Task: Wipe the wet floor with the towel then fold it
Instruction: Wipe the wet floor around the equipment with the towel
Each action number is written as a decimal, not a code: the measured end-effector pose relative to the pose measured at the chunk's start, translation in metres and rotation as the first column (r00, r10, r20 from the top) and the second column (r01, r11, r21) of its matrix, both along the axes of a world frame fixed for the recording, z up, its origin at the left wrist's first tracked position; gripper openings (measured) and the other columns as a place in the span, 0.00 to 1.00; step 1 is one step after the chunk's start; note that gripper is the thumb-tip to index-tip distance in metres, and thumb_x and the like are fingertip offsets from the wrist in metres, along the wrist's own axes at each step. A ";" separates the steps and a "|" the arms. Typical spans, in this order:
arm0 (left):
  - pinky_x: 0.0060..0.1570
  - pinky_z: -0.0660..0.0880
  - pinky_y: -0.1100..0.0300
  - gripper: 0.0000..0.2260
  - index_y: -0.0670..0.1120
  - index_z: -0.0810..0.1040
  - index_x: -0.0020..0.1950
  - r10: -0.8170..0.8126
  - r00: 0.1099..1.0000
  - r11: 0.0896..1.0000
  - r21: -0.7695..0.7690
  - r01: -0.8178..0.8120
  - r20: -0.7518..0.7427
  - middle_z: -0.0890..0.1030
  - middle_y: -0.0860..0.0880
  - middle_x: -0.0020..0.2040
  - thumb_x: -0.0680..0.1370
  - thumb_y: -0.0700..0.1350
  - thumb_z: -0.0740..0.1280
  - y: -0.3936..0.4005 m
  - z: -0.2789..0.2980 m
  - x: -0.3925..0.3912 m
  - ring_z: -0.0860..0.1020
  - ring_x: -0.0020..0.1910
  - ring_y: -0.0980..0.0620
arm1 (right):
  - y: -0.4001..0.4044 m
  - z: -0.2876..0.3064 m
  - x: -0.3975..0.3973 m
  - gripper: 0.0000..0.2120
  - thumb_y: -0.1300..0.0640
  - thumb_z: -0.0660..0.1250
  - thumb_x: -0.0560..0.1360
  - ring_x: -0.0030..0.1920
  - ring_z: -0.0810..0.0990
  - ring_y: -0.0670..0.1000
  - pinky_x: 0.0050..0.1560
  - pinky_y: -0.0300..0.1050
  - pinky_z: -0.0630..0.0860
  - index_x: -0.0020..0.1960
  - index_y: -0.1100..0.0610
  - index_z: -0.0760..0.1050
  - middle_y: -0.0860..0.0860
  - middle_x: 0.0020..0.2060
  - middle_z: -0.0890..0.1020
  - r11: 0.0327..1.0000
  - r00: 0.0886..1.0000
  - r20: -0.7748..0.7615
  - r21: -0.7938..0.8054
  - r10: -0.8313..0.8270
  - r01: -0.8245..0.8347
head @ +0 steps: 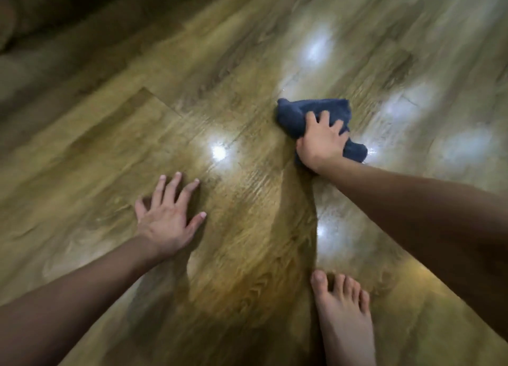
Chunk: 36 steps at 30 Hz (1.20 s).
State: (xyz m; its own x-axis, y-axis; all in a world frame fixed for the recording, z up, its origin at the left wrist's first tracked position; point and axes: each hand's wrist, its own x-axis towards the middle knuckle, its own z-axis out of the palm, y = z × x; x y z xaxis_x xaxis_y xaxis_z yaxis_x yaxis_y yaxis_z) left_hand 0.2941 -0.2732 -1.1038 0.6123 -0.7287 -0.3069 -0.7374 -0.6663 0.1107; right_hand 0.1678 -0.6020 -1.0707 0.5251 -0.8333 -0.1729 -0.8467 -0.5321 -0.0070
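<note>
A dark blue towel lies bunched on the glossy wood-plank floor, right of centre. My right hand lies on top of it, fingers curled into the cloth and gripping it against the floor. My left hand is spread flat on the bare floor to the lower left, fingers straight, holding nothing. Bright wet-looking reflections shine on the planks around the towel. The frame is blurred by motion.
My bare foot stands on the floor at the bottom right, just below my right arm. A dark blurred shape fills the top left corner. Plank flooring stretches across the rest of the view.
</note>
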 end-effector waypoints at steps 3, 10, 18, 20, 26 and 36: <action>0.61 0.65 0.35 0.30 0.62 0.51 0.75 0.112 0.992 0.990 -0.085 -0.116 -0.049 0.56 0.53 0.79 0.75 0.72 0.46 -0.002 0.000 0.012 0.59 0.76 0.47 | 0.058 -0.002 0.009 0.25 0.47 0.62 0.78 0.66 0.67 0.68 0.66 0.66 0.63 0.74 0.48 0.63 0.56 0.72 0.67 0.980 0.981 0.009 -0.051 0.191 -0.191; 0.58 0.65 0.38 0.28 0.61 0.60 0.70 0.301 0.949 0.930 -0.190 -0.315 -0.098 0.66 0.54 0.69 0.75 0.72 0.43 -0.015 0.010 0.042 0.65 0.67 0.48 | 0.190 -0.002 -0.003 0.26 0.45 0.71 0.71 0.59 0.77 0.68 0.56 0.63 0.76 0.69 0.44 0.75 0.52 0.69 0.76 0.365 0.365 0.004 0.005 0.931 -0.931; 0.60 0.64 0.41 0.27 0.63 0.58 0.70 0.275 0.939 0.923 -0.218 -0.318 -0.205 0.74 0.53 0.68 0.75 0.72 0.43 0.001 0.014 0.056 0.68 0.68 0.50 | 0.102 -0.004 0.051 0.27 0.42 0.60 0.78 0.67 0.69 0.64 0.63 0.63 0.67 0.76 0.42 0.62 0.49 0.76 0.65 0.548 0.549 -0.004 0.028 0.836 -0.836; 0.61 0.64 0.43 0.30 0.62 0.56 0.73 0.219 0.955 0.948 -0.188 -0.257 -0.198 0.73 0.52 0.70 0.75 0.73 0.41 0.010 0.012 0.058 0.68 0.69 0.50 | 0.065 0.000 0.071 0.27 0.41 0.60 0.79 0.68 0.67 0.64 0.64 0.63 0.67 0.76 0.43 0.60 0.49 0.74 0.65 0.734 0.734 0.001 -0.011 0.679 -0.679; 0.63 0.62 0.42 0.34 0.61 0.53 0.75 0.196 0.961 0.959 -0.168 -0.229 -0.195 0.70 0.52 0.74 0.74 0.74 0.38 0.010 0.011 0.056 0.66 0.72 0.49 | 0.037 0.008 0.103 0.23 0.45 0.63 0.80 0.68 0.65 0.67 0.66 0.66 0.66 0.72 0.48 0.63 0.54 0.69 0.67 0.932 0.932 -0.021 0.038 0.362 -0.361; 0.67 0.67 0.44 0.28 0.58 0.59 0.73 0.220 0.932 0.953 -0.143 -0.268 -0.287 0.73 0.52 0.71 0.77 0.69 0.50 -0.009 0.038 0.070 0.69 0.71 0.48 | 0.190 -0.006 0.006 0.23 0.47 0.66 0.70 0.53 0.78 0.67 0.51 0.64 0.77 0.65 0.46 0.75 0.53 0.63 0.79 0.421 0.421 0.012 0.000 0.907 -0.907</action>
